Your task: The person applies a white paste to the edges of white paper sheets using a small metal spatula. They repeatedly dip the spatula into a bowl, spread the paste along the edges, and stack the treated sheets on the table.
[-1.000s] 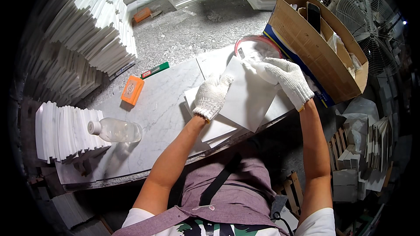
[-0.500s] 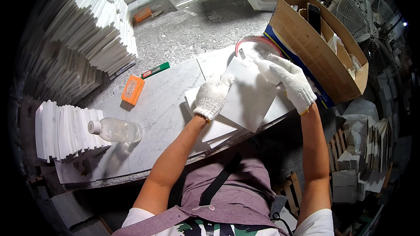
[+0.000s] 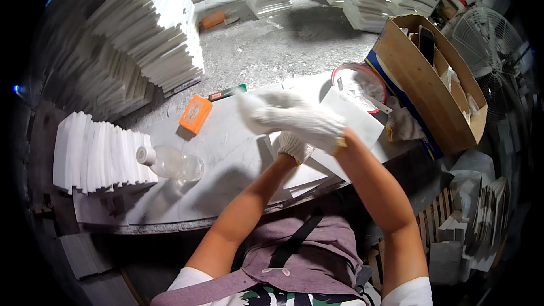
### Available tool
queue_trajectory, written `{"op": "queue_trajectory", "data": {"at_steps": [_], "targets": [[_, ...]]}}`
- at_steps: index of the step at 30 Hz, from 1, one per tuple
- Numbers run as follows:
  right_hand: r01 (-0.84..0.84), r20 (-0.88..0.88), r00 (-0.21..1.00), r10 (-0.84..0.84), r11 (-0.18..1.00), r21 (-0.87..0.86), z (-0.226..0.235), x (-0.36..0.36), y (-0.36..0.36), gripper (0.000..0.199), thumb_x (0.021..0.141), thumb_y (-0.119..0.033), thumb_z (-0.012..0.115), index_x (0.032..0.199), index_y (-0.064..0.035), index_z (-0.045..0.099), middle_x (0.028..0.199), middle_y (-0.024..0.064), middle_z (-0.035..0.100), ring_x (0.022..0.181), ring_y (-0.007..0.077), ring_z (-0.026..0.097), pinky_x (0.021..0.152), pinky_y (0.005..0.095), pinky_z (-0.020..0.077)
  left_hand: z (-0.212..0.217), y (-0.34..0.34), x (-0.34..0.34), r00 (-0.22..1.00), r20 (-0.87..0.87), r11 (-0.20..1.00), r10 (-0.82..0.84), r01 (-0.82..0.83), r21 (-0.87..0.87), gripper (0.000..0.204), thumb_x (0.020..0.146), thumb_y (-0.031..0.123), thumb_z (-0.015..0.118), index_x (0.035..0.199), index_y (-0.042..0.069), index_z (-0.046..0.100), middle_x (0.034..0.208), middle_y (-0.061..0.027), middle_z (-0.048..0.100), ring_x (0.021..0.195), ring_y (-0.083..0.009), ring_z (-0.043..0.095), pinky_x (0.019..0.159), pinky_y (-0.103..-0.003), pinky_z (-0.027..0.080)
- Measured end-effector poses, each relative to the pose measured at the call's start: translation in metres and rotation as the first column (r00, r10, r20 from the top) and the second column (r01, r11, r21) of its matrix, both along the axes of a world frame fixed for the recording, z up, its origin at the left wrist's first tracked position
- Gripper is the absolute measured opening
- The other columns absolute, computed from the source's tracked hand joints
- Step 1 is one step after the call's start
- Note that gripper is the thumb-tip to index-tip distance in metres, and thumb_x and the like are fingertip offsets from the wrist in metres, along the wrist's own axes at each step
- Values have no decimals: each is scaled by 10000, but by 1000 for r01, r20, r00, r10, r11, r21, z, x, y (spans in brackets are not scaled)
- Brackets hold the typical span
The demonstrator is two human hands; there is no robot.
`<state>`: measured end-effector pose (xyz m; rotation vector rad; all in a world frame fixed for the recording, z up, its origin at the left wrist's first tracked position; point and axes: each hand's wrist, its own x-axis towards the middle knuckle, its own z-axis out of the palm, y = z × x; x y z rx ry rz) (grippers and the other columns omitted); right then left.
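My right hand (image 3: pixel 294 118), in a white glove, reaches leftward across the stone worktop (image 3: pixel 226 164). It is motion-blurred, its fingers are stretched out, and nothing shows in it. Beneath it my gloved left hand (image 3: pixel 296 148) rests on a small stack of white square tiles (image 3: pixel 354 122). That hand is mostly covered by my right hand, so its grip is hidden. The top tile lies flat near the table's right end.
An orange block (image 3: pixel 195 114) and a green marker (image 3: pixel 226 93) lie at the far edge. A clear plastic bottle (image 3: pixel 170 163) lies beside upright white tiles (image 3: pixel 99 153). A red-rimmed bowl (image 3: pixel 360 79), a cardboard box (image 3: pixel 430 79) and a fan (image 3: pixel 487 45) stand to the right. Tile stacks (image 3: pixel 141 34) are behind.
My right hand has left the tile's far right corner and swung left, crossing over my left hand. My left hand and the tile stack have stayed put.
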<state>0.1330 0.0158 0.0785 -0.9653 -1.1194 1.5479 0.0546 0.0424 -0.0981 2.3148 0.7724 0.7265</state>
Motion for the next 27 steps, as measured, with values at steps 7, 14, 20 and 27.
{"op": "queue_trajectory", "data": {"at_steps": [7,14,20,27], "targets": [[-40,559,827,-56,987,158,-30,-71,77,325,842,-241,696,1054,1,650,922,138,699,828,232,669,737,349,528,103,-13,24,979,-87,875,182,-202,-440,398,950,369,559,1110,7,605,898,-228,670,873,-395,643,788,-454,482],[15,836,526,-159,984,178,-83,-91,88,362,912,-402,565,1002,-69,676,958,171,703,871,371,673,781,442,525,103,-10,23,964,-192,865,185,-252,-434,474,952,464,517,1158,43,591,1048,-243,664,982,-451,619,826,-519,470],[32,866,498,-40,999,27,-71,-86,83,409,890,-389,584,1191,-118,642,1050,171,702,934,347,687,805,418,542,92,-13,22,973,-72,898,219,-230,-375,475,949,442,528,1231,63,584,1067,-233,668,997,-431,629,835,-508,478],[16,880,449,-156,986,167,-92,-78,88,512,892,-351,601,1315,-70,536,1081,214,683,967,379,670,800,448,540,93,-13,25,967,-102,887,233,-255,-385,450,961,425,534,1190,44,604,1007,-228,675,945,-403,639,829,-468,483]]}}
